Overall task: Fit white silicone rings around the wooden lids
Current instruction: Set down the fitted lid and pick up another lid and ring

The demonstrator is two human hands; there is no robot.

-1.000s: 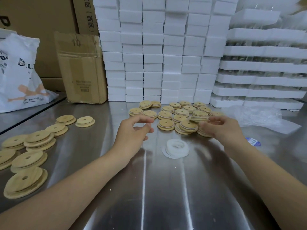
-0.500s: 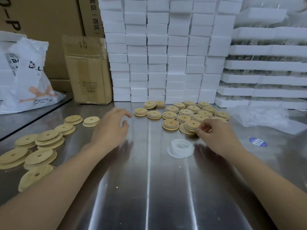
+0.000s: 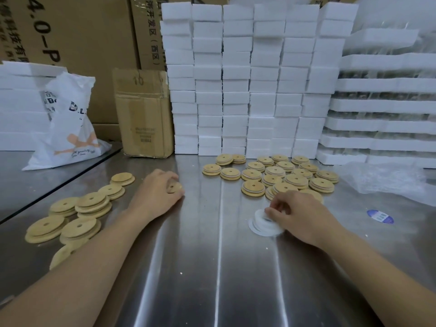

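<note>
**Ring Pick-Up and Lid Staging**

The silicone rings (image 3: 260, 224) lie in a short stack on the steel table (image 3: 212, 267), just in front of the right hand (image 3: 299, 214). The stack is placed centrally, probably so that one ring can be taken without a long reach. The right fingertips (image 3: 271, 208) curl down onto the top of the stack and appear to pinch one ring loose.

The left hand (image 3: 160, 193) is well apart from the right. Its fingers curl over a single wooden lid (image 3: 176, 187) that lies flat on the table. The grip probably readies this lid to receive the ring.

The rings are white, thin, flat and slightly translucent. The stack is uneven, with the lowest ring offset outward.

Bare lids (image 3: 82, 208) lie in loose piles at the left. The lids at the far right (image 3: 283, 175) show a pale band at the rim and appear already fitted. Foam blocks (image 3: 236, 79) and a cardboard box (image 3: 144, 114) stand behind.
</note>
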